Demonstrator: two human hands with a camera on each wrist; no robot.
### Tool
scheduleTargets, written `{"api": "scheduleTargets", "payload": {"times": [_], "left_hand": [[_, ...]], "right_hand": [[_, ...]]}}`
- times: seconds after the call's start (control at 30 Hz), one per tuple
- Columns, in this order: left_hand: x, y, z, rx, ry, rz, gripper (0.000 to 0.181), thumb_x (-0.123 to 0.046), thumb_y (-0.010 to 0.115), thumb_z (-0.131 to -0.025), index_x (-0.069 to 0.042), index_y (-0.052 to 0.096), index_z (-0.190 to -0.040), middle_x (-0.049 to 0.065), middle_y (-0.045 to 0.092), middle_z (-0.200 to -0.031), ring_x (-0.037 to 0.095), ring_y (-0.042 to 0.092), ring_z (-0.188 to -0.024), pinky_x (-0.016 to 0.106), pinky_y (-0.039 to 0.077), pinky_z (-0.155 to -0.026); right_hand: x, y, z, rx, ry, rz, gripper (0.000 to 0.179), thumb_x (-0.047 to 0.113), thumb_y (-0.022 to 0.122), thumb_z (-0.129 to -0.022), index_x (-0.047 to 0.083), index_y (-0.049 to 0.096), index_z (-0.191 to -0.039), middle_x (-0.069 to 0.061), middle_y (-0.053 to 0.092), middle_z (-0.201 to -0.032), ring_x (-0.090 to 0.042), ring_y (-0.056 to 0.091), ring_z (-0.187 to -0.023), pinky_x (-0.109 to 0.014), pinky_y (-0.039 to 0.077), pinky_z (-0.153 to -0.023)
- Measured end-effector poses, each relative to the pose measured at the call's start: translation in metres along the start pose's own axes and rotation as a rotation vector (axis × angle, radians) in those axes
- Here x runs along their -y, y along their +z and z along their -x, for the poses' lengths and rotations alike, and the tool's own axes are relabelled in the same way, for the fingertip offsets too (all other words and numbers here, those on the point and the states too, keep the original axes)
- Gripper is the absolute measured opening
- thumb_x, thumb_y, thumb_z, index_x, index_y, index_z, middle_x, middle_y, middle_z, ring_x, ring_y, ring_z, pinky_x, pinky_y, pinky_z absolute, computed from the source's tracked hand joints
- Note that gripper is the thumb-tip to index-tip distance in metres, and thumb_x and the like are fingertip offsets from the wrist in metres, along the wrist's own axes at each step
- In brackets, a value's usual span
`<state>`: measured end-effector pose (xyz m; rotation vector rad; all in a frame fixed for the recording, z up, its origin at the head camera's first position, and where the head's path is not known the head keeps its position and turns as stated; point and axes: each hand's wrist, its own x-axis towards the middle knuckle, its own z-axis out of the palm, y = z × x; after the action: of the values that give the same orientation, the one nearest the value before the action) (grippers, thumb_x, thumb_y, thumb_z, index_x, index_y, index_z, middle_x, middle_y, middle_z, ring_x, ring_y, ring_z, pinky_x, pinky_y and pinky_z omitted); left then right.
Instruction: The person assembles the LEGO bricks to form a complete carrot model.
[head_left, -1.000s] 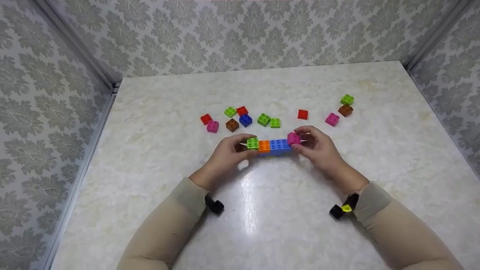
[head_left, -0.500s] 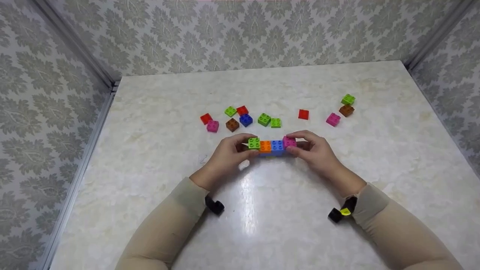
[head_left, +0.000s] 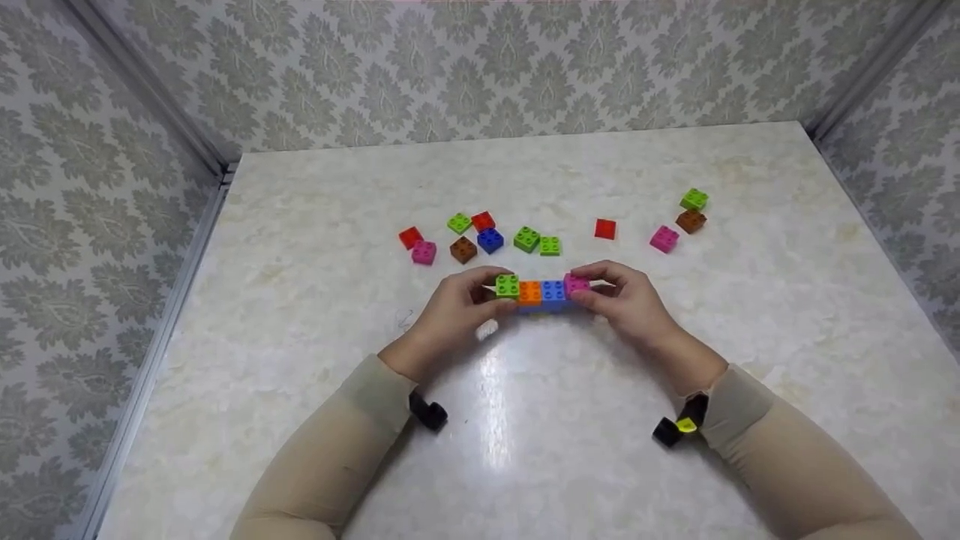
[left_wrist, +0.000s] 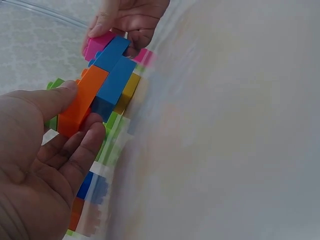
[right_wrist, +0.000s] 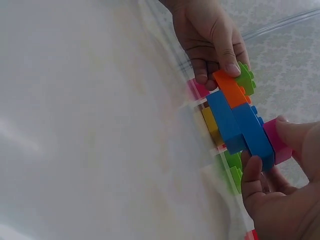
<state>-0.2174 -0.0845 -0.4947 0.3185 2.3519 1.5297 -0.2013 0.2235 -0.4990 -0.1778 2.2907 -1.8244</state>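
Observation:
A small structure of toy building bricks is held between both hands above the table. Its upper row has an orange brick (head_left: 530, 292) beside a blue brick (head_left: 553, 289), with a green brick (head_left: 507, 285) on the left end and a pink brick (head_left: 576, 283) on the right end. Beneath them the wrist views show a second blue brick (right_wrist: 224, 121) and a yellow brick (left_wrist: 128, 93) at the bottom. My left hand (head_left: 450, 301) grips the green and orange end. With thumb and fingers, my right hand (head_left: 634, 307) pinches the pink brick and the blue end under it.
Loose bricks lie on the pale table (head_left: 315, 210) beyond the hands: a dark blue brick (head_left: 490, 240), a brown brick (head_left: 463, 250), a red brick (head_left: 605, 229), a pink one and several others. Patterned walls (head_left: 465, 67) enclose the table's back and sides.
The right hand and pink brick have shifted left; the pink brick now covers the blue brick's right studs, leaving fewer showing. The left hand keeps its grip, nearly still.

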Motion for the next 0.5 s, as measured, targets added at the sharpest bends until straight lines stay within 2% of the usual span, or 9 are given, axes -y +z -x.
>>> {"api": "scheduleTargets", "payload": {"times": [0.1,0.23,0.37,0.5], "left_hand": [[0.0012,-0.0010,-0.0006,0.002,-0.007,0.008,0.042,-0.024,0.084,-0.105,-0.033,0.075,-0.145,-0.005,0.076,-0.133,0.023,0.067,-0.117,0.037,0.059,-0.111],[0.0028,-0.0010,-0.0001,0.004,-0.008,0.023,0.042,-0.022,0.084,-0.105,-0.031,0.075,-0.145,-0.006,0.076,-0.134,0.022,0.068,-0.118,0.038,0.059,-0.111],[0.0028,0.0000,-0.0007,0.003,-0.003,0.008,0.043,-0.022,0.085,-0.104,-0.031,0.075,-0.146,-0.005,0.077,-0.136,0.021,0.069,-0.120,0.037,0.060,-0.112],[0.0018,0.0002,-0.0018,-0.002,-0.001,-0.008,0.044,-0.023,0.086,-0.103,-0.031,0.076,-0.145,-0.006,0.077,-0.135,0.021,0.069,-0.120,0.037,0.060,-0.113]], "right_hand": [[0.0025,-0.0009,-0.0017,0.022,0.038,0.002,0.050,0.022,0.082,-0.106,0.008,0.069,-0.152,-0.013,0.064,-0.146,-0.022,0.072,-0.116,-0.019,0.062,-0.094],[0.0045,-0.0016,-0.0024,0.047,0.091,0.003,0.051,0.030,0.081,-0.108,0.008,0.069,-0.152,-0.008,0.066,-0.142,-0.017,0.069,-0.115,-0.018,0.061,-0.093],[0.0054,-0.0001,-0.0038,0.046,0.174,-0.109,0.049,0.038,0.074,-0.112,0.005,0.070,-0.148,0.001,0.074,-0.129,-0.015,0.071,-0.107,-0.022,0.064,-0.088],[0.0108,0.0021,-0.0062,0.067,0.270,-0.252,0.050,0.041,0.073,-0.112,0.002,0.070,-0.143,0.000,0.080,-0.117,-0.017,0.081,-0.095,-0.029,0.069,-0.088]]}}
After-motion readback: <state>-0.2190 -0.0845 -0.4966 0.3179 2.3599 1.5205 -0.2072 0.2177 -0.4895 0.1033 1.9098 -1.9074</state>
